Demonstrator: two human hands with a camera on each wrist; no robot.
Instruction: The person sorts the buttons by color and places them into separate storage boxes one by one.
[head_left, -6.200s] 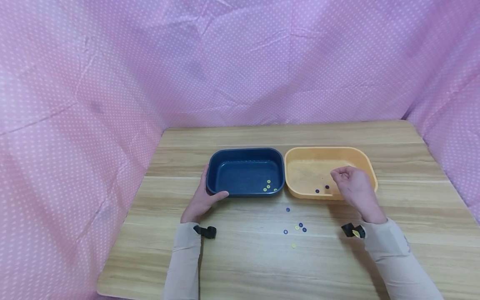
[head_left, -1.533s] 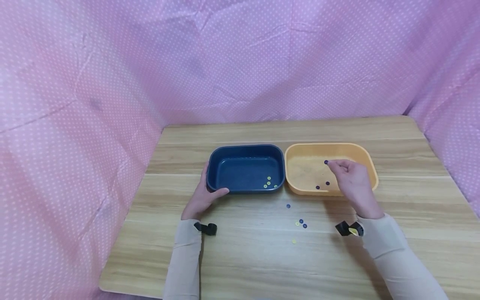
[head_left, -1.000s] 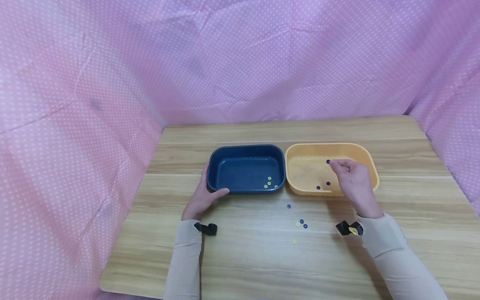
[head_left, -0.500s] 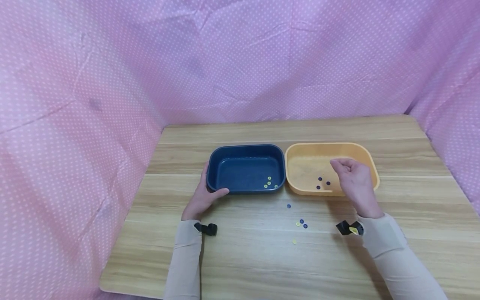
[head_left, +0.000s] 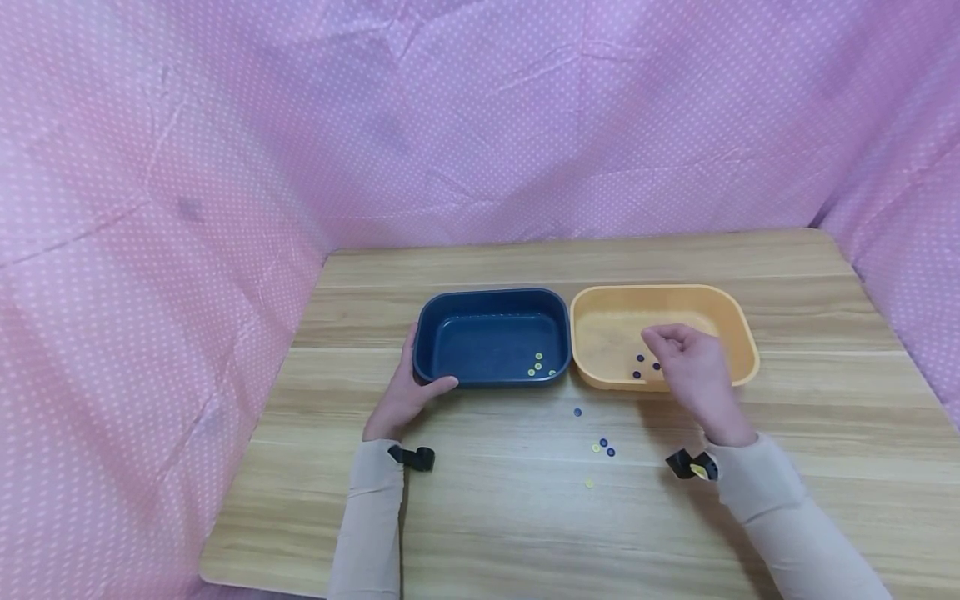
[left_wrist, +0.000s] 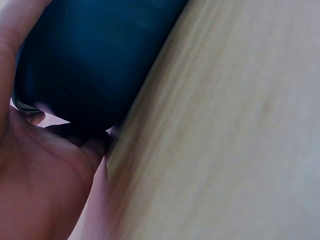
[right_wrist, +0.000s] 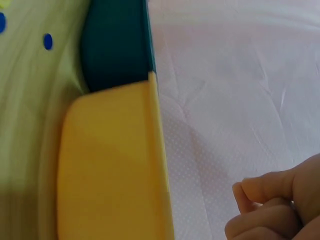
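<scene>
My left hand holds the left end of a dark blue plastic bin, thumb at the front wall and fingers round the side. In the left wrist view the fingertips pass partly out of sight behind the bin. Over the yellow bin hovers my right hand, fingers curled and thumb against index finger. Nothing shows between those fingertips in the right wrist view. Three dark blue buttons lie in the yellow bin. Several yellow buttons sit in the blue bin's right front corner.
Both bins stand side by side, ends nearly touching, on a wooden table. In front of them lie several loose buttons: blue ones and two yellow, one being the nearest yellow button. A pink dotted cloth hangs behind and beside the table.
A blue button left the table and was pinched above the yellow bin; my right hand let it drop in beside the other two. That hand has since shifted slightly left. My left hand stays put.
</scene>
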